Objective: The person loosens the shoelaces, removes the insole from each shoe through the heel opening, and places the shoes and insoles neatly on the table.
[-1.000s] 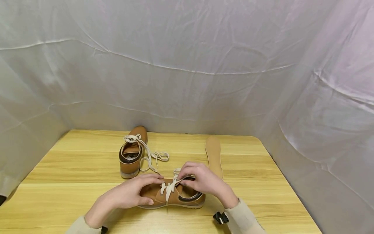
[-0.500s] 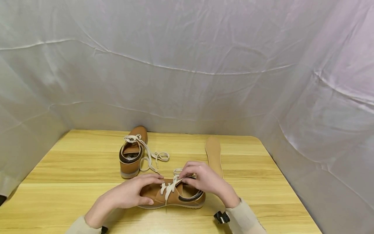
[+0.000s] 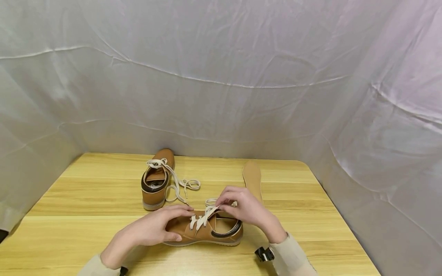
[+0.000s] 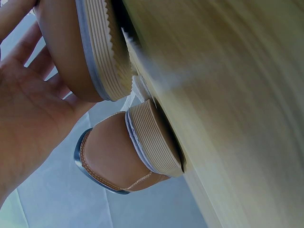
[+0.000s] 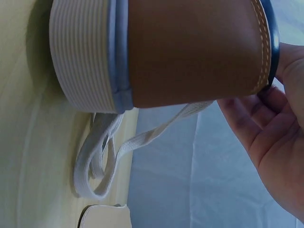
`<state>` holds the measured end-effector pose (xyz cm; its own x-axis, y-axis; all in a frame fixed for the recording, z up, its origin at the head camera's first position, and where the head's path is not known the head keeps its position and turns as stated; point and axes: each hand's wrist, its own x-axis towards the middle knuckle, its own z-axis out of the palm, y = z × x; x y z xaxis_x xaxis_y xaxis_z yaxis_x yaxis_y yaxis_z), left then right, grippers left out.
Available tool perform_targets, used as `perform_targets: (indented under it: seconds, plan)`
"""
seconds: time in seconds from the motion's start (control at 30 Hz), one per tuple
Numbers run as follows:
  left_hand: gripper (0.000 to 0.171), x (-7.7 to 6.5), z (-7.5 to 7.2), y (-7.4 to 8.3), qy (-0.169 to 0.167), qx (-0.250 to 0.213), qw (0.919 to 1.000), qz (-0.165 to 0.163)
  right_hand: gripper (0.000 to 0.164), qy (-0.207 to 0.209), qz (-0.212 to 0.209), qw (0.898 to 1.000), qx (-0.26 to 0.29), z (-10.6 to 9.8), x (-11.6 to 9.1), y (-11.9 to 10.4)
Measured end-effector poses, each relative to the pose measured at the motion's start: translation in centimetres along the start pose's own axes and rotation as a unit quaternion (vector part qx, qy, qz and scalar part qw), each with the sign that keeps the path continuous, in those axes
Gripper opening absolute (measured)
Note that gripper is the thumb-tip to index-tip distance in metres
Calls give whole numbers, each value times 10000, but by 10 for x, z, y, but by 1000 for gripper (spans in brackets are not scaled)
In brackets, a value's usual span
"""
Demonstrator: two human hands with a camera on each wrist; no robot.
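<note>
A brown lace-up shoe (image 3: 200, 234) lies near the table's front, toe to the left and heel to the right. My left hand (image 3: 157, 227) grips its toe, thumb on the near side and fingers over the far side; the left wrist view shows the palm around the toe cap (image 4: 66, 52). Above the shoe's opening, my right hand (image 3: 243, 206) pinches the cream shoelace (image 3: 201, 221) near the top of the tongue. In the right wrist view the heel (image 5: 194, 52) hides the fingertips, while a loop of lace (image 5: 92, 178) hangs to the table.
A second brown shoe (image 3: 152, 198) stands farther back on the left, its untied lace (image 3: 176, 188) trailing right across the wooden table (image 3: 103, 226). A tan insole (image 3: 253, 178) lies behind the right hand. Grey cloth (image 3: 221, 107) encloses the back and sides.
My right hand has moved slightly up and right, drawing the shoelace with it. The lace part over the shoe's near side has shortened. My left hand has stayed in place.
</note>
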<state>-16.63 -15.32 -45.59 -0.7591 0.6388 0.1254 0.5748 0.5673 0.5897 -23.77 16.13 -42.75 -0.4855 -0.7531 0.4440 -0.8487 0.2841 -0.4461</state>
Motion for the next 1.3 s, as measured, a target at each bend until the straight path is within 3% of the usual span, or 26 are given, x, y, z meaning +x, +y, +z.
perform_targets:
  seconds: [0.37, 0.63, 0.9, 1.1, 1.3]
  plan:
    - [62, 0, 0, -1, -19, -49, 10000, -13, 16, 338, 55, 9994, 62, -7, -3, 7]
    - [63, 0, 1, 0, 27, 32, 10000, 41, 16, 375, 552, 9978, 12, -18, -5, 6]
    - [63, 0, 1, 0, 35, 56, 10000, 47, 19, 693, 660, 9954, 27, -27, -9, 11]
    - [63, 0, 1, 0, 18, 42, 10000, 36, 21, 1311, 897, 9872, -154, -32, -11, 14]
    - [63, 0, 0, 0, 4, 15, 10000, 19, 11, 2526, 1334, 9579, -295, -21, -5, 17]
